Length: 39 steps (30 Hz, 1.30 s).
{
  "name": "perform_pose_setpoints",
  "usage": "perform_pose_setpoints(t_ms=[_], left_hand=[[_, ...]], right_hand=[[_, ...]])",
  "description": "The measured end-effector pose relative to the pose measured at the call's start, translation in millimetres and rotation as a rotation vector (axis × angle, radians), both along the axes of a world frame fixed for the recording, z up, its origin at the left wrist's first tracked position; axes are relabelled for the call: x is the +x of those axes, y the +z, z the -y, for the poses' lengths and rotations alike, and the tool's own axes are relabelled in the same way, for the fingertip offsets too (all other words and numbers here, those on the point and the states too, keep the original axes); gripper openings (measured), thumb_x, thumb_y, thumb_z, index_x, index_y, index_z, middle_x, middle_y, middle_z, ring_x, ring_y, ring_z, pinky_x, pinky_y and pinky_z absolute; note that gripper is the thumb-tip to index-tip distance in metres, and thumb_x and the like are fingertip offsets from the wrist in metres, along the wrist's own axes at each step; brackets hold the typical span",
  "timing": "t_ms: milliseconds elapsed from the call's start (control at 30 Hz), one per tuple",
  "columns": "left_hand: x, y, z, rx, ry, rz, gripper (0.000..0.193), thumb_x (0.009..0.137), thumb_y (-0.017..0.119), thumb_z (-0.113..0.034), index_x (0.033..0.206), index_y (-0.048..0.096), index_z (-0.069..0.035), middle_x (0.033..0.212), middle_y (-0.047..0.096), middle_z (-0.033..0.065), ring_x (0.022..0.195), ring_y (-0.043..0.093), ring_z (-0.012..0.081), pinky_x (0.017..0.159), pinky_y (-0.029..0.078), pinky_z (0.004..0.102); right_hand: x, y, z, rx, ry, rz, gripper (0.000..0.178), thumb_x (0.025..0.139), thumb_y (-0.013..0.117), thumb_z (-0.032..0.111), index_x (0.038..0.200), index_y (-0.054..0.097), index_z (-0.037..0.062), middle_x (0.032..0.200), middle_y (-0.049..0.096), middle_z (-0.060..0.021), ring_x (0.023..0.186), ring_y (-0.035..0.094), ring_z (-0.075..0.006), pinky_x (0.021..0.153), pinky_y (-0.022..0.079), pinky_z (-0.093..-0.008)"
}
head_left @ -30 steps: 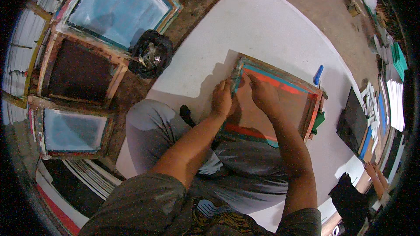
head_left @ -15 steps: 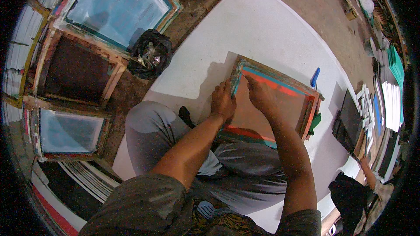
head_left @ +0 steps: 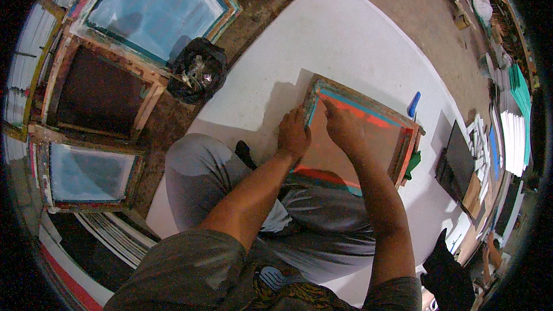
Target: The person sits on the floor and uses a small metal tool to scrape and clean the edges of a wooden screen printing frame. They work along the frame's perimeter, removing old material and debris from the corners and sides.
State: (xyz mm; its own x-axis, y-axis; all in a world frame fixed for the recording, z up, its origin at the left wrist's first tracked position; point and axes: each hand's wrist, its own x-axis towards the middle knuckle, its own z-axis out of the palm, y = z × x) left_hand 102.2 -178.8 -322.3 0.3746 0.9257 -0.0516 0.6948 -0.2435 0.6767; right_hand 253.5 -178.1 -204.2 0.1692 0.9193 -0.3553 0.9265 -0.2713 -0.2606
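A wooden screen-printing frame (head_left: 368, 93) rests tilted across my lap, its brownish mesh edged with orange and blue-green strips. My left hand (head_left: 294, 133) is closed round the frame's left side, thumb toward the mesh. Over the upper left part of the mesh is my right hand (head_left: 344, 126), its index finger stretched toward the corner and the other fingers curled under. I make out nothing held in it. Past the frame's right edge, a blue-handled tool (head_left: 414, 103) lies on the white board (head_left: 322, 29). A small green piece (head_left: 412, 164) shows beside the frame's right side.
A black plastic bag (head_left: 199, 72) sits at the board's left edge. More framed screens (head_left: 152, 14) stand along the left. A dark flat panel (head_left: 455, 161) and stacked sheets (head_left: 512, 138) lie to the right. At the lower right, another person's arm (head_left: 494, 250) shows.
The other person at the lower right has shifted lower and farther right, uncovering more of the sheets there. My right index finger has moved slightly down the mesh; my left hand keeps its place.
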Motion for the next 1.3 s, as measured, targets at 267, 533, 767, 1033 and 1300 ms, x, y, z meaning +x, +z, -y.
perform_pose_setpoints(t_ms=[267, 533, 767, 1033, 1300], left_hand=[[2.3, 3.1, 0.2, -0.005, -0.007, 0.043, 0.064, 0.085, 0.067, -0.009, 0.143, 0.044, 0.005, 0.128, 0.054, 0.0244, 0.113, 0.056, 0.0432, 0.097, 0.048, 0.0537], [1.1, 1.1, 2.8, 0.029, 0.005, 0.032, 0.067, 0.084, 0.068, -0.008, 0.145, 0.043, 0.005, 0.131, 0.053, 0.025, 0.115, 0.055, 0.0436, 0.101, 0.046, 0.0534], [5.7, -13.8, 2.4, 0.005, -0.029, 0.003, 0.074, 0.081, 0.071, -0.009, 0.147, 0.041, 0.006, 0.135, 0.053, 0.0249, 0.119, 0.053, 0.0429, 0.103, 0.045, 0.0538], [3.1, -9.4, 3.9, 0.028, -0.018, 0.022, 0.073, 0.081, 0.071, -0.008, 0.146, 0.041, 0.007, 0.131, 0.053, 0.0246, 0.117, 0.053, 0.0434, 0.101, 0.046, 0.0536], [0.8, -18.5, -0.9, 0.031, -0.014, 0.107, 0.067, 0.08, 0.067, -0.006, 0.143, 0.044, 0.008, 0.126, 0.054, 0.0252, 0.112, 0.054, 0.0448, 0.097, 0.046, 0.0549]], right_hand=[[3.1, -8.7, 5.3, 0.007, -0.023, 0.031, 0.04, 0.102, 0.056, 0.023, 0.142, 0.059, 0.0236, 0.091, 0.073, -0.0229, 0.081, 0.071, -0.0436, 0.068, 0.055, -0.0581], [9.8, -13.8, 0.2, -0.009, -0.015, -0.008, 0.041, 0.102, 0.054, 0.022, 0.143, 0.058, 0.0225, 0.095, 0.073, -0.0239, 0.083, 0.072, -0.0429, 0.068, 0.056, -0.059], [12.2, -8.9, -1.8, -0.013, 0.164, 0.222, 0.051, 0.1, 0.051, 0.015, 0.15, 0.049, 0.0209, 0.09, 0.071, -0.0253, 0.081, 0.072, -0.0424, 0.067, 0.058, -0.0574], [9.0, -13.5, -0.5, -0.138, 0.133, 0.181, 0.057, 0.1, 0.051, 0.014, 0.156, 0.042, 0.0202, 0.094, 0.071, -0.0288, 0.082, 0.073, -0.0438, 0.068, 0.057, -0.0573], [15.4, -7.8, 0.1, 0.016, 0.088, -0.189, 0.048, 0.103, 0.052, 0.017, 0.151, 0.048, 0.0188, 0.094, 0.071, -0.0264, 0.083, 0.072, -0.0441, 0.07, 0.055, -0.0584]])
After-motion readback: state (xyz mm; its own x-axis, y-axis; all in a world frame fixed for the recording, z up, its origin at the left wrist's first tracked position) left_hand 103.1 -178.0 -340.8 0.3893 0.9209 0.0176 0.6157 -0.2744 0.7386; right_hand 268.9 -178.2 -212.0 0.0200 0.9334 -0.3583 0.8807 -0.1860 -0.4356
